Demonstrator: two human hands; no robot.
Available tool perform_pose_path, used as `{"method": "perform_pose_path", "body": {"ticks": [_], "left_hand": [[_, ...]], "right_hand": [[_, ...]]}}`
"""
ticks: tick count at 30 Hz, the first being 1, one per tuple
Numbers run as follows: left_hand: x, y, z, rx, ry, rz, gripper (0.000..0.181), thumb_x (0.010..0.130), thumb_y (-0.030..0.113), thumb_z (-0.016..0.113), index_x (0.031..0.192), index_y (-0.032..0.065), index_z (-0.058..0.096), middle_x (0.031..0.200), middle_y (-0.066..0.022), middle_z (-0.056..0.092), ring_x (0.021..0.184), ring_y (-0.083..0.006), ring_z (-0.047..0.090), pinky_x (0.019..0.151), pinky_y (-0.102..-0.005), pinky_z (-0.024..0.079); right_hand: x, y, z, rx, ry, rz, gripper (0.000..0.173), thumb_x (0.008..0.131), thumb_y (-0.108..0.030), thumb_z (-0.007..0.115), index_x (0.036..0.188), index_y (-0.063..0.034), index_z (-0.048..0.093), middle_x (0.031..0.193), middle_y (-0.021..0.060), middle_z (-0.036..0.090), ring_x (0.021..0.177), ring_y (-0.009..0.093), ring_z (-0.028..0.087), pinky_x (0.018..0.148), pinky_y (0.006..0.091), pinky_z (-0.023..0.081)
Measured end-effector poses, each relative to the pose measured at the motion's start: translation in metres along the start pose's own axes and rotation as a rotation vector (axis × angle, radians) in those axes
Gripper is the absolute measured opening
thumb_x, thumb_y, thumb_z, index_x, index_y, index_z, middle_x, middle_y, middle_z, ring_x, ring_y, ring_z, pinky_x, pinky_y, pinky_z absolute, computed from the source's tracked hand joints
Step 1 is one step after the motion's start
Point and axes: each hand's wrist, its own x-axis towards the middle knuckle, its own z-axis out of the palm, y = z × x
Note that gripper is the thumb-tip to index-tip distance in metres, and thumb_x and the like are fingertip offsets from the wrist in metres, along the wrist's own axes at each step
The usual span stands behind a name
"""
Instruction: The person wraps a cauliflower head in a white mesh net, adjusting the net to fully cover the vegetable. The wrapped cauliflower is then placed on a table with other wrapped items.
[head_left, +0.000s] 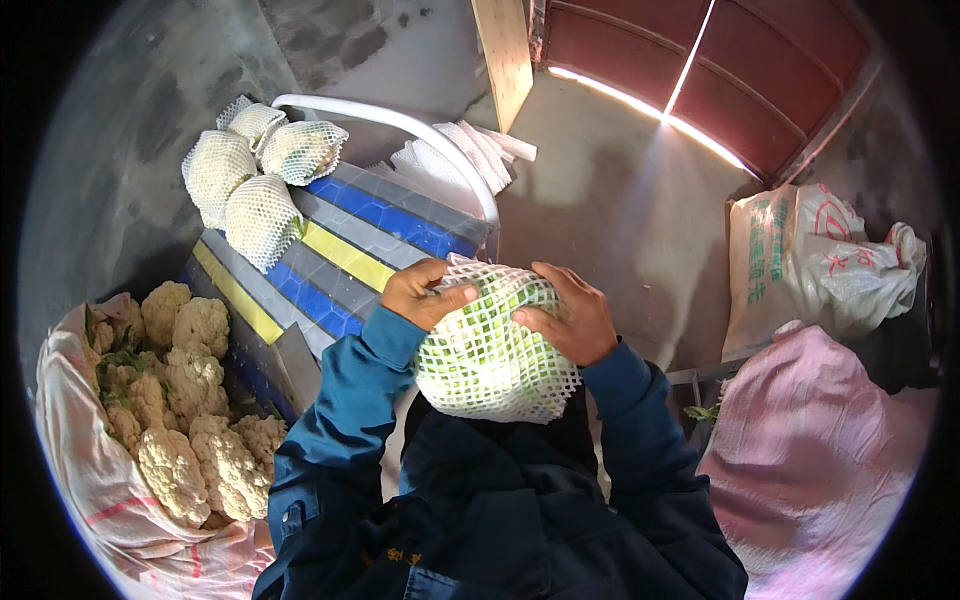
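Note:
Between my two hands is a cauliflower head in a white foam net sleeve (495, 352), held in front of my torso with green showing through the mesh. My left hand (427, 294) grips its upper left side, thumb lying over the net. On the upper right side my right hand (568, 311) grips the same sleeve, its thumb also on the mesh. Just beyond stands a surface striped in grey, blue and yellow (352, 259). Several net-wrapped cauliflower heads (262, 214) are grouped at its far left corner.
Unwrapped cauliflowers (171, 469) fill a woven sack (71, 420) at the left. A white curved bar (405, 124) arches behind the striped surface, near loose foam nets (457, 157). Right are a printed white sack (795, 262) and a pink cloth (802, 457). A red metal door (622, 45) stands beyond.

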Motion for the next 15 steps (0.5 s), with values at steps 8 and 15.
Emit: {"method": "perform_pose_path", "body": {"ticks": [8, 15], "left_hand": [[-0.011, 0.032, 0.002, 0.290, 0.039, 0.131, 0.011, 0.095, 0.011, 0.075, 0.093, 0.0021, 0.068, 0.074, -0.0040, 0.067, 0.069, -0.0095, 0.058, 0.064, -0.0295, 0.048], [-0.019, 0.037, 0.017, 0.140, 0.157, 0.041, 0.013, 0.101, 0.014, 0.068, 0.098, 0.0018, 0.066, 0.075, -0.0007, 0.064, 0.066, -0.0075, 0.054, 0.062, -0.0270, 0.046]], "right_hand": [[-0.016, -0.007, 0.002, -0.098, 0.114, -0.055, 0.070, 0.081, -0.039, 0.085, 0.132, 0.0030, 0.063, 0.126, 0.0231, 0.068, 0.116, 0.041, 0.066, 0.102, 0.0476, 0.050], [-0.026, -0.015, 0.006, -0.092, 0.135, -0.075, 0.064, 0.082, -0.034, 0.084, 0.130, 0.0024, 0.064, 0.126, 0.0216, 0.068, 0.113, 0.041, 0.066, 0.100, 0.0475, 0.050]]}}
